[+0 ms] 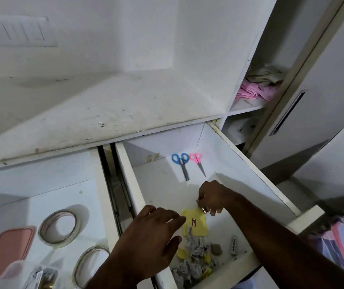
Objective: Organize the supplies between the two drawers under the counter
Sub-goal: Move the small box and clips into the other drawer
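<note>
— Under the white counter [104, 113], both drawers are standing pulled out, and the sorting is looking partly done. Along the back wall of the right drawer [250, 163], the blue scissors [181, 163] and the pink scissors [197, 161] are lying side by side, blades pointing toward the front.

— And what is waiting?

— At the front edge of that drawer, a heap of crumpled paper scraps [194, 259] is sitting loose, with a small white tube [233, 245] and a brown eraser-like lump [216, 248] just beside it. That, by the look of it, is the work remaining.

— What are the hands doing?

— The right hand [210, 199] is curling its fingers around a small brass-coloured object [204, 210], hard to identify, at the far corner of the yellow sticky pad [196, 223]. The left hand [156, 232] is hovering spread and relaxed over the pad's near-left edge, holding nothing.

— And the left drawer [41, 184]?

— It is carrying two tape rolls [58, 227], a pink lidded box [8, 251] and a clear bag at the front corner.

— Room to move?

— The middle of the right drawer's floor is lying bare between scissors and pad; the tall side walls are likely forcing lifts straight up before crossing the rail gap between the drawers.
</note>
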A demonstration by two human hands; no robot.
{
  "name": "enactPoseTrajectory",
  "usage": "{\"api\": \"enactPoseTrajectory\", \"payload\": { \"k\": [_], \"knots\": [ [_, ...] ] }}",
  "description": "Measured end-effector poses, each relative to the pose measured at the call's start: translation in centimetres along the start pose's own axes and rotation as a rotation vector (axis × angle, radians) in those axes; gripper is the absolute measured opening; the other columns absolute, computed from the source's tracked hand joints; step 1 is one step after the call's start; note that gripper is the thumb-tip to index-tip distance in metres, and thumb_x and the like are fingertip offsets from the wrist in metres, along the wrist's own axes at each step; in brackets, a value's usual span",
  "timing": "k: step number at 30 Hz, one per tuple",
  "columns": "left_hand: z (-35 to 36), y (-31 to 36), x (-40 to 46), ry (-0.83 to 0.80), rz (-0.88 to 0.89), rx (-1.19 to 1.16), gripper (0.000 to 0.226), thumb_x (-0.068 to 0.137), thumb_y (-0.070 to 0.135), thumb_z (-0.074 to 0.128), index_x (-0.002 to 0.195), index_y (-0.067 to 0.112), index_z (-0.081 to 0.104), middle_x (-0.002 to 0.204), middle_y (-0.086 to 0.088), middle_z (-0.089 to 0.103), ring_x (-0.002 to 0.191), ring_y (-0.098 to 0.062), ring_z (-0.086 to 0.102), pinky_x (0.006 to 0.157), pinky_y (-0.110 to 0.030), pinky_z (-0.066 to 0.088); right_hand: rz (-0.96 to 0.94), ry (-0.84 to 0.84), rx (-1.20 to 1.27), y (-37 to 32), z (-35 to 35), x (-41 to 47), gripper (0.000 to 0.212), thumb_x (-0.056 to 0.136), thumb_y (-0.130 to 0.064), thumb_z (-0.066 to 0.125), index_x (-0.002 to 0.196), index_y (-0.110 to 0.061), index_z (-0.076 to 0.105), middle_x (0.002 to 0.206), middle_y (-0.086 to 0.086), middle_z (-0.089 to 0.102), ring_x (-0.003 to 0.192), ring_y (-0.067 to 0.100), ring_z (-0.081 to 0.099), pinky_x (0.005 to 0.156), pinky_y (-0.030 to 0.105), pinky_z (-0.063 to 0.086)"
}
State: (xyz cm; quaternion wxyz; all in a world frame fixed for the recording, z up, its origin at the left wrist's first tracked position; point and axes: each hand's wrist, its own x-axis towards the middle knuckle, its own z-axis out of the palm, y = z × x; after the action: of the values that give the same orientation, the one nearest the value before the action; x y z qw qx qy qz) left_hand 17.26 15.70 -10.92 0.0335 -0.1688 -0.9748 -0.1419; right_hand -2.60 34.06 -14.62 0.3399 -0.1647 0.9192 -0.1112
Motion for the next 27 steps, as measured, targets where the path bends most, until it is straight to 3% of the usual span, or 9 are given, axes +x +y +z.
{"api": "enactPoseTrajectory", "payload": {
  "k": [4, 8, 10, 13, 18, 21, 24, 25, 27],
  "knots": [
    [-0.6, 0.1, 1.0, 0.069, -0.134, -0.139, 0.057, 0.097, 0.046, 0.044, 0.151, 0.035, 0.027, 0.15, 0.015, 0.04, 0.13, -0.008, 0.043, 0.107, -0.025, 0.033, -0.22, -0.138, 0.485, -1.5, -1.9, -1.8, 0.017, 0.091, -0.01, 0.064, 0.107, -0.007, 0.071, 0.095, 0.014, 0.077, 0.072, 0.025, 0.069, 0.06, 0.028, 0.052],
    [-0.6, -0.5, 3.5, 0.099, -0.221, -0.243, 0.076, 0.091, 0.054, 0.056, 0.153, 0.033, 0.018, 0.146, 0.013, 0.038, 0.126, -0.009, 0.044, 0.1, -0.025, 0.042, -0.448, -0.362, 0.801, -1.8, -2.9, -2.8, 0.027, 0.098, -0.001, 0.054, 0.121, -0.001, 0.066, 0.111, 0.026, 0.07, 0.083, 0.03, 0.061, 0.074, 0.033, 0.052],
    [-0.5, -0.9, 4.6, 0.084, -0.227, -0.281, 0.08, 0.085, 0.056, 0.064, 0.151, 0.033, 0.025, 0.133, 0.014, 0.044, 0.112, -0.007, 0.05, 0.089, -0.021, 0.043, -0.506, -0.42, 0.851, -1.8, -2.7, -2.7, 0.026, 0.098, 0.0, 0.052, 0.122, 0.002, 0.065, 0.11, 0.026, 0.069, 0.087, 0.035, 0.057, 0.075, 0.033, 0.05],
    [-0.5, -1.1, 5.5, 0.129, -0.219, -0.339, 0.06, 0.08, 0.059, 0.066, 0.133, 0.04, 0.044, 0.107, 0.021, 0.05, 0.085, 0.0, 0.053, 0.073, -0.025, 0.048, -0.541, -0.465, 0.871, -1.9, -2.7, -2.7, 0.025, 0.098, 0.001, 0.053, 0.119, 0.002, 0.065, 0.105, 0.02, 0.071, 0.08, 0.025, 0.062, 0.071, 0.027, 0.051],
    [-0.2, -1.5, 5.4, 0.213, -0.222, -0.372, 0.053, 0.08, 0.061, 0.066, 0.128, 0.047, 0.05, 0.103, 0.023, 0.055, 0.081, 0.0, 0.058, 0.07, -0.024, 0.05, -0.488, -0.418, 0.925, -2.1, -2.6, -2.8, 0.021, 0.096, 0.0, 0.055, 0.113, 0.002, 0.068, 0.1, 0.017, 0.073, 0.084, 0.025, 0.067, 0.07, 0.028, 0.053],
    [-0.3, -1.7, 5.3, 0.214, -0.254, -0.342, 0.051, 0.081, 0.058, 0.066, 0.128, 0.047, 0.049, 0.107, 0.027, 0.054, 0.081, 0.001, 0.058, 0.069, -0.021, 0.047, -0.357, -0.171, 0.817, -1.8, -2.6, -2.0, 0.022, 0.097, -0.018, 0.061, 0.109, -0.002, 0.072, 0.09, 0.012, 0.075, 0.072, 0.022, 0.063, 0.064, 0.03, 0.051],
    [-0.1, -1.5, 5.2, 0.156, -0.262, -0.253, 0.056, 0.084, 0.055, 0.064, 0.134, 0.046, 0.043, 0.103, 0.029, 0.049, 0.082, 0.002, 0.056, 0.068, -0.018, 0.041, -0.138, 0.287, 0.257, 0.1, -2.2, 0.1, 0.024, 0.092, -0.034, 0.069, 0.098, -0.011, 0.071, 0.089, 0.008, 0.075, 0.07, 0.017, 0.066, 0.063, 0.029, 0.054],
    [0.0, -1.4, 5.2, 0.139, -0.258, -0.228, 0.057, 0.084, 0.055, 0.063, 0.136, 0.046, 0.041, 0.105, 0.029, 0.05, 0.084, 0.002, 0.056, 0.068, -0.017, 0.038, -0.072, 0.347, 0.08, 0.8, -2.0, 0.7, 0.027, 0.09, -0.036, 0.071, 0.098, -0.011, 0.07, 0.094, 0.008, 0.074, 0.076, 0.018, 0.068, 0.069, 0.03, 0.057],
    [0.0, -1.4, 5.3, 0.12, -0.263, -0.205, 0.057, 0.085, 0.055, 0.062, 0.137, 0.045, 0.039, 0.11, 0.027, 0.053, 0.085, 0.002, 0.056, 0.069, -0.016, 0.036, 0.038, 0.311, -0.036, 1.8, -1.4, 1.1, 0.034, 0.087, -0.037, 0.073, 0.103, -0.008, 0.065, 0.097, 0.009, 0.068, 0.08, 0.022, 0.067, 0.072, 0.035, 0.059]
  ]
}}
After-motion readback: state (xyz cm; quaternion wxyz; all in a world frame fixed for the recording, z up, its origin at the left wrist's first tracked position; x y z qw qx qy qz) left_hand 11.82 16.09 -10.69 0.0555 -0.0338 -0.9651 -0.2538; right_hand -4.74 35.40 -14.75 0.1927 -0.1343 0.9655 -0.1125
